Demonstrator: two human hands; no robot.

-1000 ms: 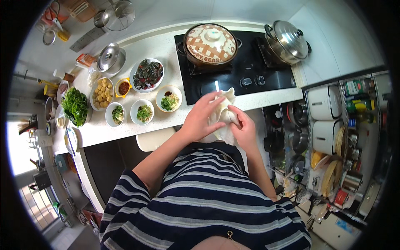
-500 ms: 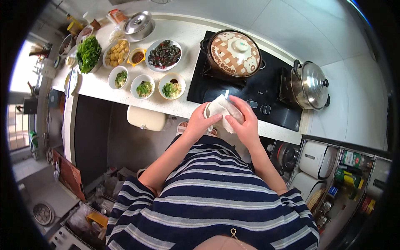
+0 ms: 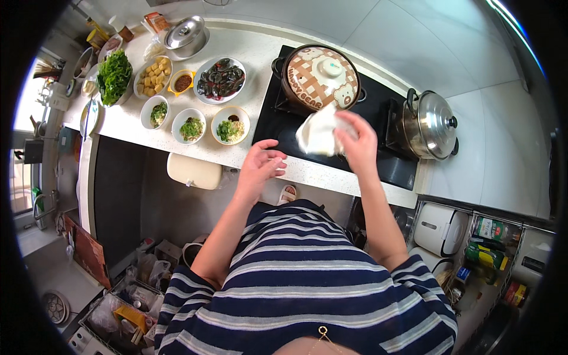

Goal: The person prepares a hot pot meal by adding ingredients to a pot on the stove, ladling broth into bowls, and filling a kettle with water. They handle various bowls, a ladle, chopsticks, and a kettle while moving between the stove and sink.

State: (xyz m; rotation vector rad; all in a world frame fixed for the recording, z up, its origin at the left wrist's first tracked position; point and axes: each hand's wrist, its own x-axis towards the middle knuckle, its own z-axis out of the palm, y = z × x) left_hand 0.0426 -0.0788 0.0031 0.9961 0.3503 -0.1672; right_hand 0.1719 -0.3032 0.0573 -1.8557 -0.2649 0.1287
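Observation:
My right hand point(image 3: 361, 142) grips a crumpled white cloth point(image 3: 319, 131), blurred by motion, and holds it over the near edge of the black glass stove point(image 3: 278, 137). Whether it is fabric or paper towel I cannot tell. My left hand point(image 3: 258, 168) hovers at the counter's front edge with bent fingers apart and nothing in them. Beyond the cloth, a lidded brown pot point(image 3: 319, 77) with a bear-and-check pattern sits on the left burner. A lidded steel pot point(image 3: 435, 124) stands on the right burner.
On the counter to the left are bowls of chopped greens point(image 3: 190, 129), a plate of dark sliced food point(image 3: 220, 81), a bowl of yellowish cubes point(image 3: 154, 77), leafy greens point(image 3: 115, 77) and a steel lidded pot point(image 3: 185, 36). A cream bin point(image 3: 194, 171) hangs below the counter edge.
My hands have parted: the left let go of the cloth and moved left. The right has carried the cloth forward toward the patterned pot. The view has shifted slightly.

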